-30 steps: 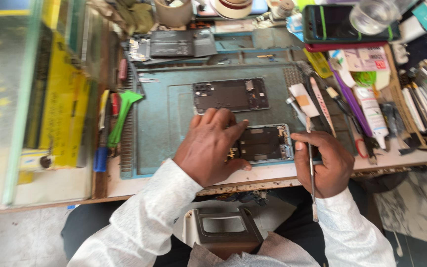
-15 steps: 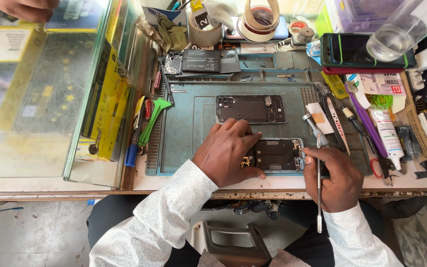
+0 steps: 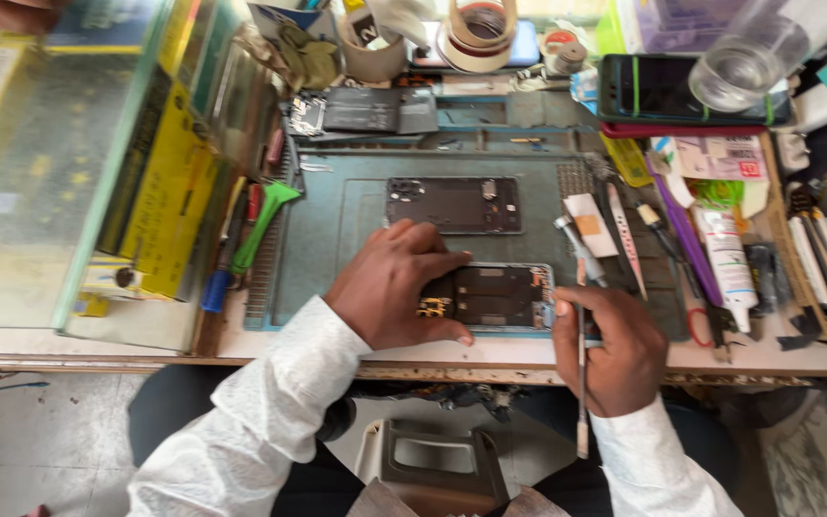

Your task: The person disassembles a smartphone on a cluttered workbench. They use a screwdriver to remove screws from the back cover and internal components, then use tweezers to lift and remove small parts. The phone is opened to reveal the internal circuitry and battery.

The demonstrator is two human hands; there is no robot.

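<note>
An opened phone body (image 3: 498,296) lies near the front edge of a grey-green work mat (image 3: 337,220), its dark insides facing up. My left hand (image 3: 396,284) presses down on its left end, fingers spread over the frame. My right hand (image 3: 616,347) grips a thin metal tool (image 3: 582,359) like a pen, its tip at the phone's right edge. A second dark phone frame (image 3: 452,204) lies further back on the mat, untouched.
A glass case (image 3: 59,163) stands at the left. A green pry tool (image 3: 262,222) and screwdrivers lie beside the mat. Tubes, tweezers and pens crowd the right side. At the back are tape rolls (image 3: 479,31), a dark phone (image 3: 662,88) and a glass (image 3: 734,69).
The view has shifted and come closer to the bench. Both hands stay on the opened phone, the right hand still with the thin tool.
</note>
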